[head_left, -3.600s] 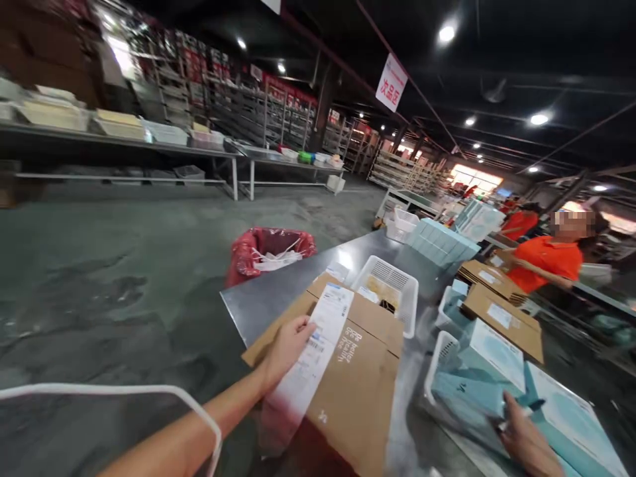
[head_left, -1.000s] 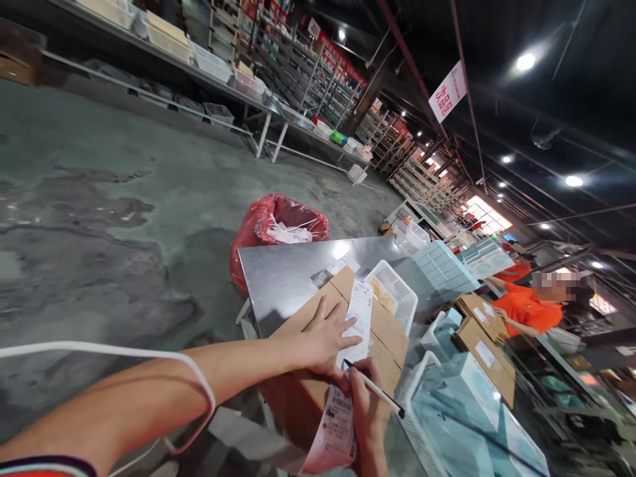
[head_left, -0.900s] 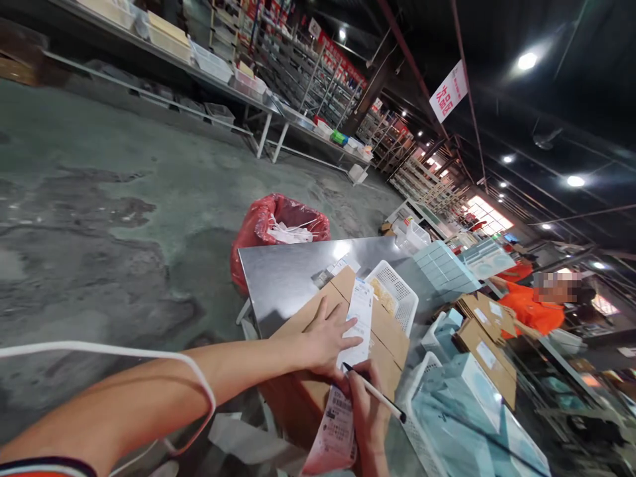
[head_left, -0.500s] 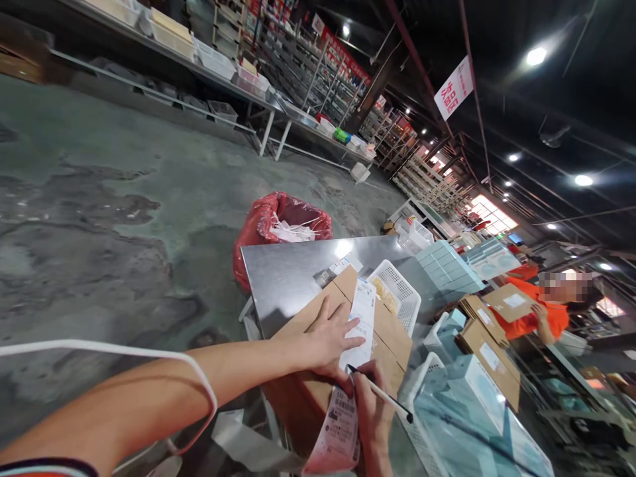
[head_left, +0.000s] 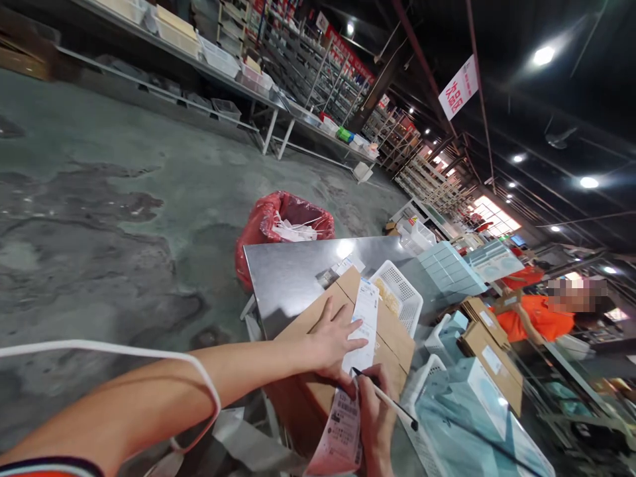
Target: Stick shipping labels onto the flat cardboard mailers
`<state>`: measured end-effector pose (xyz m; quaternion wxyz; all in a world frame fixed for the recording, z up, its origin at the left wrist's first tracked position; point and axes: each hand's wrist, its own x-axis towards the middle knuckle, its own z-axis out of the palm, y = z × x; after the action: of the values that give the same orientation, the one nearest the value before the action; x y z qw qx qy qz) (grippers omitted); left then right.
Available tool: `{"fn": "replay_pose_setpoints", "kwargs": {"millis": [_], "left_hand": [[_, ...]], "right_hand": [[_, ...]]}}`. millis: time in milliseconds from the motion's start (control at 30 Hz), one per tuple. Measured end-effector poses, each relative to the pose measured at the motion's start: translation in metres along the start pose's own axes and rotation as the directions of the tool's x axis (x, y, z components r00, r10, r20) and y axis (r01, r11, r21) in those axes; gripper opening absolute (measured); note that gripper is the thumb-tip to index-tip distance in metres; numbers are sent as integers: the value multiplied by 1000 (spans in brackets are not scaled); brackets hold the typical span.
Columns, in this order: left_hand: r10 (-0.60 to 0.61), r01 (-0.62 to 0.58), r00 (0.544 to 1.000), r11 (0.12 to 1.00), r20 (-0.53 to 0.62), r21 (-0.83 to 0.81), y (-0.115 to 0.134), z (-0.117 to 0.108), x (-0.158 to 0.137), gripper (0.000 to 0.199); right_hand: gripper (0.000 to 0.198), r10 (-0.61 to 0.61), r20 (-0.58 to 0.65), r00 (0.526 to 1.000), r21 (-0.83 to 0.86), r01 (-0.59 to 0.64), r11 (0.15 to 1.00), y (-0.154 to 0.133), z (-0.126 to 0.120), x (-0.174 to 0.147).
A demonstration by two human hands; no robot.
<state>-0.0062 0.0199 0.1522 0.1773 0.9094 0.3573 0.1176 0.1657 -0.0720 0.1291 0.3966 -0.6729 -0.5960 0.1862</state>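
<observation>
A steel bench (head_left: 288, 278) carries a cardboard box (head_left: 322, 358). On the box lies a long paper slip (head_left: 360, 331), pinned flat by the left hand (head_left: 330, 341), fingers spread. The right hand (head_left: 375, 417) pinches a pen (head_left: 387, 399), tip touching the slip.

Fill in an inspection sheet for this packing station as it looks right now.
Surface: shiny steel table, bare at its far-left corner.
Job's things: long white paper slip lying on a closed brown cardboard box; thin black pen.
Clutter: white plastic mesh basket, pale teal cartons, more cardboard boxes.
Hands: left hand flat on the slip; right hand gripping the pen, tip on the slip.
Cables: white cord looping over the left forearm.
Surroundings: red-bagged bin, shelving, a co-worker in orange.
</observation>
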Motion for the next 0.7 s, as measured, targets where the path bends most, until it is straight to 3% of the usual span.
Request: {"fn": "replay_pose_setpoints", "kwargs": {"millis": [133, 700], "left_hand": [[31, -32, 999, 998, -10, -56, 0, -3, -3, 87], [9, -9, 1000, 999, 6, -38, 0, -2, 0, 92]], "right_hand": [[20, 3, -97, 995, -34, -6, 999, -5, -1, -1], [20, 24, -17, 1000, -78, -25, 997, -13, -3, 1]]}}
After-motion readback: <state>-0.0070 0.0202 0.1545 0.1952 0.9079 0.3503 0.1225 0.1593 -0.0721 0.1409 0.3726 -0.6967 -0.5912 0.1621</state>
